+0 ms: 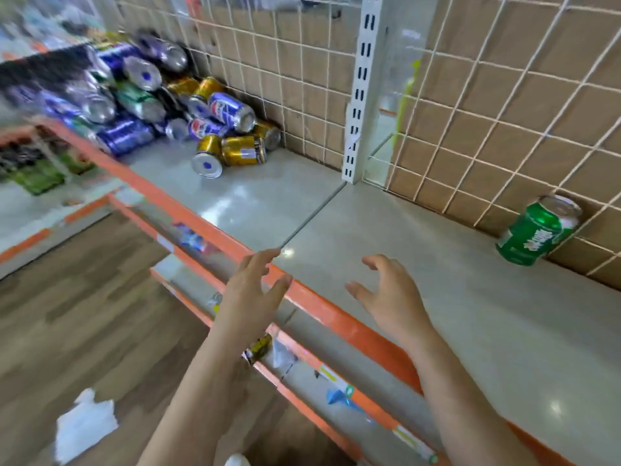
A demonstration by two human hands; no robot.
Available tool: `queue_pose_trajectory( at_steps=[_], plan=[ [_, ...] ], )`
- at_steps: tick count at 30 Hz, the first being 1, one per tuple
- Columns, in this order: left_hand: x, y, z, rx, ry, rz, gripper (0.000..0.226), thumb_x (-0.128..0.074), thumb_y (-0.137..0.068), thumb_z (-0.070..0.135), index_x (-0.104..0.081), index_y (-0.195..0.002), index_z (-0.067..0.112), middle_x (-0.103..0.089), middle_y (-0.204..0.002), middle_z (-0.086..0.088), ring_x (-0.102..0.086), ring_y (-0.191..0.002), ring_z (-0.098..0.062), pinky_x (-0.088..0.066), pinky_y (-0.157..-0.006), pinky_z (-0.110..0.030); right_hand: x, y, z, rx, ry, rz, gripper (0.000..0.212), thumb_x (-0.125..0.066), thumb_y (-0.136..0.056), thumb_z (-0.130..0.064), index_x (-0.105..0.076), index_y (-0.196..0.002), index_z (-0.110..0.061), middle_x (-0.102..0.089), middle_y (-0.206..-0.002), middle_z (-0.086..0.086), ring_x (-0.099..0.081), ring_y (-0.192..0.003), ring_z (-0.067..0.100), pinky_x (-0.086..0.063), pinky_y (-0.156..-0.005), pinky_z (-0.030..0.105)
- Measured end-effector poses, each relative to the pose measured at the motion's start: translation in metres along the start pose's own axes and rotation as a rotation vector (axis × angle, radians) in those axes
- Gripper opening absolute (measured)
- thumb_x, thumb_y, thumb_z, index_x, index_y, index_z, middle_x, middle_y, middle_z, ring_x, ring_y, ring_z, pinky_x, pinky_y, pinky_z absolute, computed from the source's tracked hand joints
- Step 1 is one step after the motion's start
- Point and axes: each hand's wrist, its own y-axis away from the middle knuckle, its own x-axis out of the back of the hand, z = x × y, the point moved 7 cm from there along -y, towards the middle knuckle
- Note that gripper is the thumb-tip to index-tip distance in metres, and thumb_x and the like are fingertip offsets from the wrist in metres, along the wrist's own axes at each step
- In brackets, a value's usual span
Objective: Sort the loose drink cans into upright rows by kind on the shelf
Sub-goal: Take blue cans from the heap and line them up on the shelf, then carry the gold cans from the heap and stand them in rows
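A heap of loose blue, gold and green aluminium drink cans (174,105) lies on its sides at the far left of the pale grey shelf (470,331), long axes pointing every way, several ends facing the camera. One green can (537,230) stands upright at the right, against the white wire grid back (470,105). A white slotted upright post (361,89) rises between heap and green can. Both hands hover empty above the shelf's orange front edge (339,319): left hand (250,297) and right hand (391,297), fingers spread open.
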Motion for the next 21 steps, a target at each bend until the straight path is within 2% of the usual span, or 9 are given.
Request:
queue_pose_trajectory(
  at_steps=[3,6,9,11,16,21],
  plan=[
    [0.056,0.002,-0.040,0.041,-0.006,0.065,0.041,-0.064,-0.088,0.017,-0.053,-0.128,0.017,-0.055,-0.122,-0.002,-0.056,-0.106,-0.017,-0.046,-0.095,-0.039,-0.041,-0.008,-0.057,0.065,-0.037,-0.046,0.051,-0.069,-0.083,-0.029,-0.053,-0.126,-0.009,-0.054,-0.127,0.011,-0.049,-0.121,0.025,-0.031,-0.101,0.027],
    [0.110,0.003,-0.076,0.063,-0.028,0.098,0.040,-0.062,-0.089,0.018,-0.053,-0.128,0.019,-0.056,-0.121,0.003,-0.055,-0.104,-0.013,-0.044,-0.090,-0.029,-0.081,-0.017,-0.108,0.070,-0.087,-0.072,0.050,-0.069,-0.083,-0.027,-0.053,-0.127,-0.008,-0.055,-0.127,0.011,-0.050,-0.120,0.024,-0.032,-0.098,0.026],
    [0.153,0.000,-0.107,0.076,-0.027,0.118,0.039,-0.061,-0.090,0.022,-0.053,-0.128,0.023,-0.055,-0.118,0.006,-0.055,-0.101,-0.010,-0.041,-0.086,-0.025,-0.116,-0.024,-0.147,0.096,-0.092,-0.101,0.047,-0.069,-0.082,-0.026,-0.055,-0.124,-0.010,-0.057,-0.122,0.009,-0.053,-0.113,0.023,-0.034,-0.089,0.023],
    [0.175,-0.004,-0.124,0.086,-0.024,0.125,0.038,-0.061,-0.089,0.022,-0.054,-0.126,0.023,-0.055,-0.117,0.005,-0.056,-0.101,-0.011,-0.041,-0.086,-0.025,-0.135,-0.030,-0.164,0.096,-0.101,-0.119,0.046,-0.071,-0.080,-0.027,-0.057,-0.121,-0.012,-0.059,-0.118,0.006,-0.054,-0.110,0.021,-0.035,-0.085,0.023],
    [0.206,-0.023,-0.153,0.135,0.022,0.128,0.037,-0.062,-0.088,0.022,-0.055,-0.125,0.022,-0.057,-0.115,0.005,-0.056,-0.097,-0.009,-0.038,-0.084,-0.021,-0.157,-0.058,-0.190,0.053,-0.138,-0.101,0.047,-0.072,-0.075,-0.034,-0.059,-0.116,-0.014,-0.062,-0.115,0.005,-0.057,-0.108,0.022,-0.043,-0.094,0.034],
    [0.219,-0.076,-0.163,0.107,0.047,0.130,0.034,-0.061,-0.089,0.022,-0.054,-0.122,0.027,-0.056,-0.116,0.008,-0.058,-0.099,-0.011,-0.043,-0.085,-0.025,-0.168,-0.111,-0.202,0.039,-0.149,-0.030,0.042,-0.068,-0.084,-0.022,-0.056,-0.122,-0.009,-0.059,-0.123,0.007,-0.054,-0.114,0.022,-0.037,-0.096,0.030]
  ],
)
